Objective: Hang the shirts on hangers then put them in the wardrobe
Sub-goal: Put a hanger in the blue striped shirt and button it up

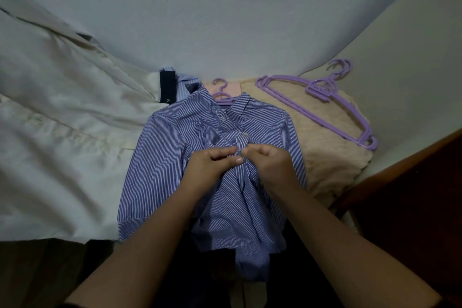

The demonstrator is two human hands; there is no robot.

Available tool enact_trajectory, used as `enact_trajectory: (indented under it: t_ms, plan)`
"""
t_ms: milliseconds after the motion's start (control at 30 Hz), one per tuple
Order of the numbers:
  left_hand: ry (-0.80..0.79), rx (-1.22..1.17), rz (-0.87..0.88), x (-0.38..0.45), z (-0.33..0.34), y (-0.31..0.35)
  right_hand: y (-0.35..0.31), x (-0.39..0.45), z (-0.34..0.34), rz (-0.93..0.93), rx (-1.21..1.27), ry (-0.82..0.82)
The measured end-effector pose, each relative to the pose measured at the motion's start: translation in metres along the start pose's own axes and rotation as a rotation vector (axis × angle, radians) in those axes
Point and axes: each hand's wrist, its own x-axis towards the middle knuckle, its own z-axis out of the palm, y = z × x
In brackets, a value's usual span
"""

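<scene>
Dim, cool, bluish light is falling evenly over the scene, and its source is not showing. No glare is appearing anywhere. The bottom of the frame is sinking into near-black shadow, swallowing detail between the forearms, and the dark brown wooden furniture edge (410,182) at the right is reading almost black. The wide lens is bending the pale blue-grey wall (225,7) into a curve and stretching the corners. Fine stripes on the blue-and-white striped cotton shirt (160,157) are staying legible at centre, while the edges are looking soft and slightly smeared.
</scene>
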Motion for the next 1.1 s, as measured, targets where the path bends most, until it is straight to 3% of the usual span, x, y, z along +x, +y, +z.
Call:
enact_trajectory:
  t_ms: [333,533,733,1100]
  plan:
    - [-0.025,0.053,-0.012,0.006,-0.002,-0.001,0.002,0.006,0.001,-0.035,0.011,-0.047]
    - [-0.029,0.130,0.006,0.014,-0.009,0.004,0.001,0.011,-0.001,0.046,-0.030,-0.137]
    - [-0.113,0.172,-0.015,0.020,-0.013,0.010,0.004,0.011,0.000,-0.005,-0.086,-0.085]
    - [0.034,0.405,0.227,0.019,-0.011,-0.003,-0.001,0.013,0.009,-0.123,-0.194,-0.165]
